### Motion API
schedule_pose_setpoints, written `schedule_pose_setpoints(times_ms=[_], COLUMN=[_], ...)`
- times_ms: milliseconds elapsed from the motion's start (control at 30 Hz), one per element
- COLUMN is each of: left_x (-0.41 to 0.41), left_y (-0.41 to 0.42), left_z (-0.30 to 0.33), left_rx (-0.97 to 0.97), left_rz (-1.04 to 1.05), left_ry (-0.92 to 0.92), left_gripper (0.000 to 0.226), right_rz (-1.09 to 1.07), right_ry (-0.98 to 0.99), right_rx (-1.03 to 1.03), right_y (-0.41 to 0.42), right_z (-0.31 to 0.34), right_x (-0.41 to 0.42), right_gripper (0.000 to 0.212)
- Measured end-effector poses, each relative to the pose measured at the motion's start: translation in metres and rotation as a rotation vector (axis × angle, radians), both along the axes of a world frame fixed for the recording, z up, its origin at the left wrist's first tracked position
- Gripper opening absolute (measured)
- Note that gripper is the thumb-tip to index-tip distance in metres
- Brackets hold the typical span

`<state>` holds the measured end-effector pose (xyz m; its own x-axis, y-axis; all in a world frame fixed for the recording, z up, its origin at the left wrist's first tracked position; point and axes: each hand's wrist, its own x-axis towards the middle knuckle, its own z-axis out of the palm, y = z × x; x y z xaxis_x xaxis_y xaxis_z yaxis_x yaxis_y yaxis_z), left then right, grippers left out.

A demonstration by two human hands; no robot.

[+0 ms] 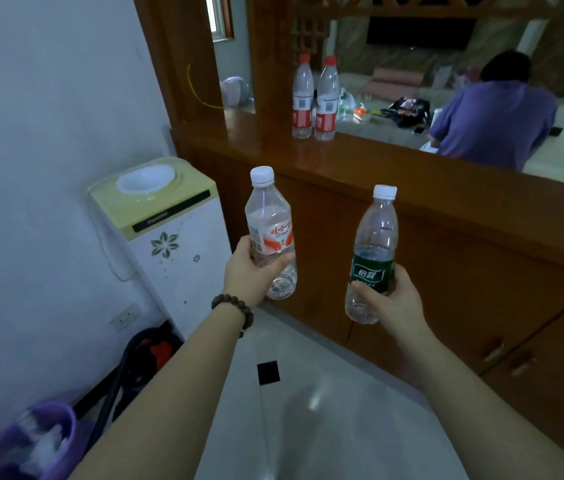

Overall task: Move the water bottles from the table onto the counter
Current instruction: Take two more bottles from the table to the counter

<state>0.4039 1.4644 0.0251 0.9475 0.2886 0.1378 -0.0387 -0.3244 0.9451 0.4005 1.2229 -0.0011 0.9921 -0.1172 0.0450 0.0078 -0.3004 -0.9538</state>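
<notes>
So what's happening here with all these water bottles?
A person is carrying two bottles toward the wooden counter. The left hand grips a bottle with a red and white label; the right hand grips a green-labelled bottle. Two red-capped bottles already stand on the counter.

Both forearms reach toward 12 o'clock; the left grip (251, 271) and right grip (393, 299) each curl round a bottle, held upright.

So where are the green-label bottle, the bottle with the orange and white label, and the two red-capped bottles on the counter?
green-label bottle (373, 271): head view, on its green label.
orange-and-white-label bottle (275, 237): head view, on its label.
red-capped bottles (326, 98): head view, on the clear body of the right-hand one.
</notes>
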Motion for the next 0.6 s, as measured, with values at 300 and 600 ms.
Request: schedule_pose_setpoints(times_ms=[300,600], left_x=[0.157,0.339], left_y=[0.037,0.092], left_z=[0.033,0.057], left_rx=[0.033,0.022], left_rz=[-0.03,-0.176], left_ry=[-0.087,-0.154], left_gripper=[0.058,0.074], right_rz=[0.0,-0.143], right_ry=[-0.067,-0.173], right_rx=[0.012,0.03], right_y=[0.035,0.102], right_z=[0.038,0.054], right_x=[0.15,0.303], right_gripper=[0.066,0.068])
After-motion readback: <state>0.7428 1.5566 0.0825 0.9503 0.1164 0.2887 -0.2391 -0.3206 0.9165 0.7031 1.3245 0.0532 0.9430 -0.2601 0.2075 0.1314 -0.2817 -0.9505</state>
